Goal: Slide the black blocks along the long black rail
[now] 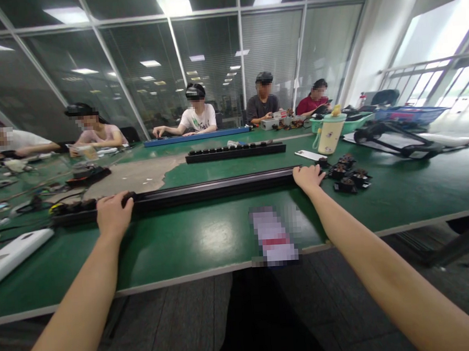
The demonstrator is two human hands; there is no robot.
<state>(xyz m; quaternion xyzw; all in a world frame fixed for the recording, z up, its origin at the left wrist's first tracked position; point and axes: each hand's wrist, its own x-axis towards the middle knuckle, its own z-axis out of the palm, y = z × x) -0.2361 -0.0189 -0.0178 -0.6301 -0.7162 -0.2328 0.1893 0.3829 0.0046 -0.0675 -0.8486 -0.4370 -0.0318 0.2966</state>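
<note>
A long black rail (pixel 215 189), which looks like a rack power strip housing, lies across the green table in front of me. Black socket-like blocks (pixel 77 206) sit along its left part, with a cable running off the end. My left hand (pixel 114 212) is closed around the rail near those blocks, thumb against a dark piece on top. At the far right end, the fingers of my right hand (pixel 308 178) curl over the rail; their tips are partly hidden. Several small black modules (pixel 346 176) with brownish insides lie just right of that hand.
A second black strip (pixel 237 152) lies farther back. A blurred phone-like object (pixel 274 235) rests at the front edge, a white case (pixel 20 252) at left. A white phone (pixel 310 155), cream cup (pixel 331 134) and black frame (pixel 401 138) stand to the right. Several people work across the table.
</note>
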